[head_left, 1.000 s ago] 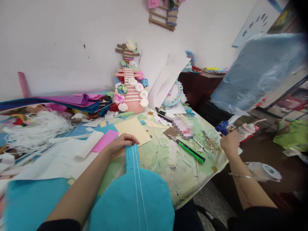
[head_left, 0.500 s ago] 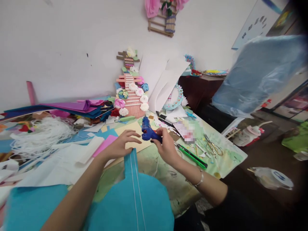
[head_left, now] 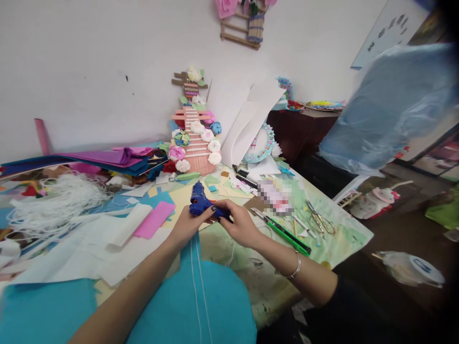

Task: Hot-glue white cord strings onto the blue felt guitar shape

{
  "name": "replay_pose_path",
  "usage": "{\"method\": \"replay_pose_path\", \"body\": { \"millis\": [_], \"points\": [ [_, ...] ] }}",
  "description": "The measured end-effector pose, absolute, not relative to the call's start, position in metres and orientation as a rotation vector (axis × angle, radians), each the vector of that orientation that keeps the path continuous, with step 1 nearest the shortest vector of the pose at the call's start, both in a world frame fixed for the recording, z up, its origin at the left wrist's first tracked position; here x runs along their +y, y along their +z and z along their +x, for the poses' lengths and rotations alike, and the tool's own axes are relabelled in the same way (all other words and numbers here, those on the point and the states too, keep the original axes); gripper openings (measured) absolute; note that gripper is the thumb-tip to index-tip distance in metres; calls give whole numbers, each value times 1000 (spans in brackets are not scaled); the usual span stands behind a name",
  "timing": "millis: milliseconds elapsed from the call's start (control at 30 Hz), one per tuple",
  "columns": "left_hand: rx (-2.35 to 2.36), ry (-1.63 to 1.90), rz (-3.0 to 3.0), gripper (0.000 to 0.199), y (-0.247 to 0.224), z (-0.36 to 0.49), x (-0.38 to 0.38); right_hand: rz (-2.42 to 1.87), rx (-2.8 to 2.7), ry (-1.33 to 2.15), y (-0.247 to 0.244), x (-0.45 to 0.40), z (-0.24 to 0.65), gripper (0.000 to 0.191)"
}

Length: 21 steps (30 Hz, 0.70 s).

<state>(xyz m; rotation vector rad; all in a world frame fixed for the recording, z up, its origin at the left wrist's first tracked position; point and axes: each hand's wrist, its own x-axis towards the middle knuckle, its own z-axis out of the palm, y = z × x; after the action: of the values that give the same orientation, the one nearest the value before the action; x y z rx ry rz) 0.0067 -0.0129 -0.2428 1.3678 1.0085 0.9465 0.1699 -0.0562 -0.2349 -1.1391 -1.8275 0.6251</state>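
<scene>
A blue glue gun (head_left: 201, 203) is between both hands, its body tilted up over the table. My right hand (head_left: 239, 223) is closed around its handle. My left hand (head_left: 188, 223) has its fingers closed at the gun's left side, just above the neck of a teal, round-bodied cutout (head_left: 215, 296). Two thin white strings run lengthwise down the cutout, which lies at the table's near edge. The left fingertips are partly hidden behind the gun.
Green cutter (head_left: 287, 234) and gold-handled scissors (head_left: 320, 220) lie to the right. White string (head_left: 64, 198), a pink strip (head_left: 156, 220) and paper scraps cover the left. A pink flowered guitar-shaped craft (head_left: 196, 148) stands against the wall. A blue plastic-wrapped object (head_left: 387, 110) is at right.
The glue gun and my right hand have moved left and slightly down. My left hand, open before, has closed in at the gun's side.
</scene>
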Motion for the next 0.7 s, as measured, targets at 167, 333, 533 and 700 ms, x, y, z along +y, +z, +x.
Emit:
{"method": "replay_pose_path", "body": {
  "millis": [167,333,533,700],
  "points": [
    [980,951,1282,46,-244,10,-15,-1373,-2009,543,-224,-28,210,17],
    [983,953,1284,47,-242,11,-18,-2088,-1660,182,-222,40,306,26],
    [942,953,1287,51,-246,13,-16,-2550,-1459,52,-251,74,408,34],
    [909,914,1301,48,-250,12,-15,-2713,-1498,-15,-276,95,433,35]
  ]
}}
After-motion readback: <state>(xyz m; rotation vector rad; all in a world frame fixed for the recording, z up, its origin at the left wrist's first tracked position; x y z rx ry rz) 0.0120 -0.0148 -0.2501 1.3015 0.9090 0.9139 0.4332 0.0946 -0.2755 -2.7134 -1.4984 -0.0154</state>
